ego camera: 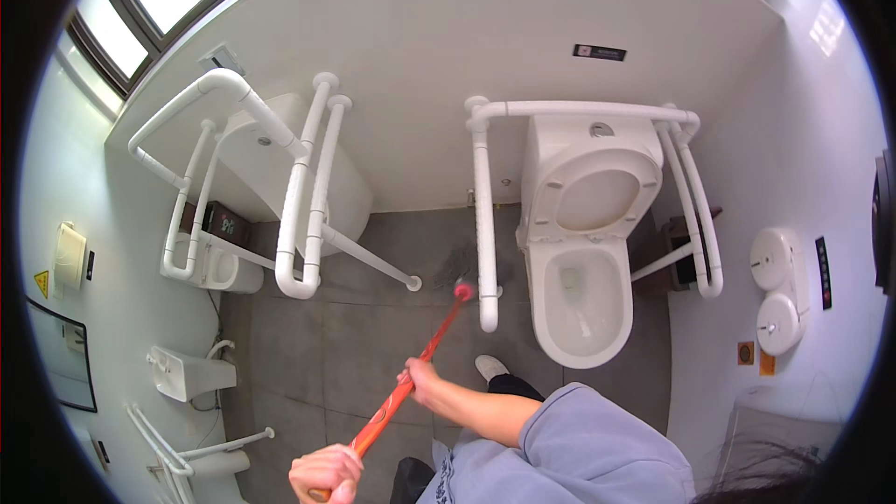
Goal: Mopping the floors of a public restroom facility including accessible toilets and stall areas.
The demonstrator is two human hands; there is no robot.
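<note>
Both hands grip a mop with a red patterned pole [386,411]. My left hand [326,474] is closed around the pole's upper end at the bottom of the view. Farther down, my right hand [420,379] wraps the pole near its middle. The pole slants away from me to a pinkish-red collar [463,292]. Beyond the collar, the dark grey mop head [456,266] is spread on the grey tile floor [381,336], blurred and hard to tell from the tiles. It lies left of the toilet [582,308], whose lid and seat are raised.
White grab rails [484,224] flank the toilet. More rails [297,224] surround a urinal or similar fixture [343,182] on the left. A washbasin [192,372] is mounted on the left wall. Paper dispensers [778,290] hang on the right wall. My shoe [491,368] stands near the toilet.
</note>
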